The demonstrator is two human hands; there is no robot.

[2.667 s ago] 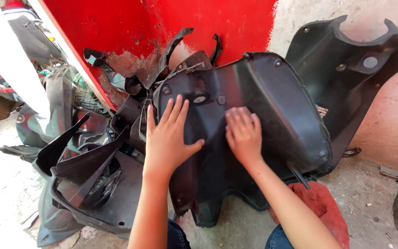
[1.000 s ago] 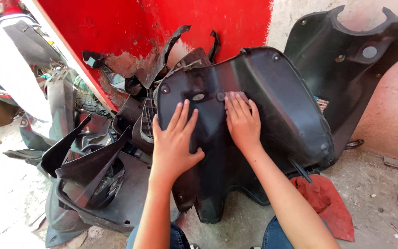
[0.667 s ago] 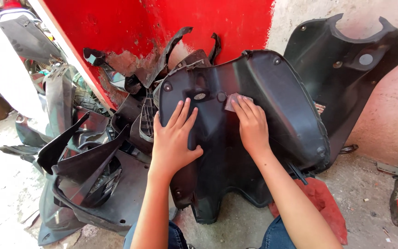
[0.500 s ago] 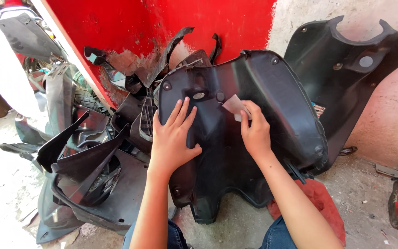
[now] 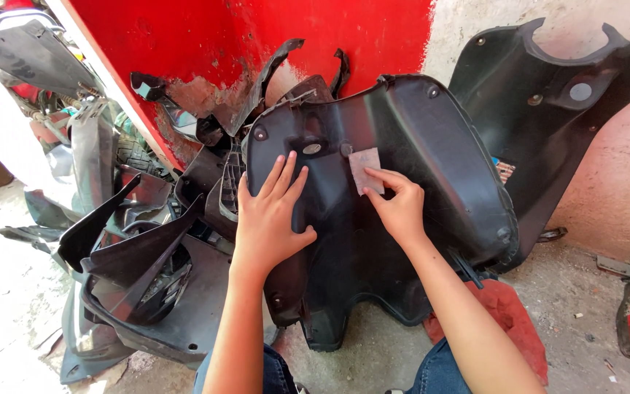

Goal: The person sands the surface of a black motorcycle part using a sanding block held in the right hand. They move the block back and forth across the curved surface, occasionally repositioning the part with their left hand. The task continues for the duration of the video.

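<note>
Panel [image 5: 402,241] bottom behind hands [image 5: 271,219]

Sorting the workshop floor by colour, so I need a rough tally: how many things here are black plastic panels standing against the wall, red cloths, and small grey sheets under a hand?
Black panels upright against the wall: 2, the one under both hands and the one behind it
Red cloth: 1
Small grey sheet under the right hand: 1
Total: 4
The heap of black parts at left is too tangled to count.

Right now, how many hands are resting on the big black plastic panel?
2. The left hand lies flat on the black plastic panel; the right hand presses a small grey sheet against it.
</note>
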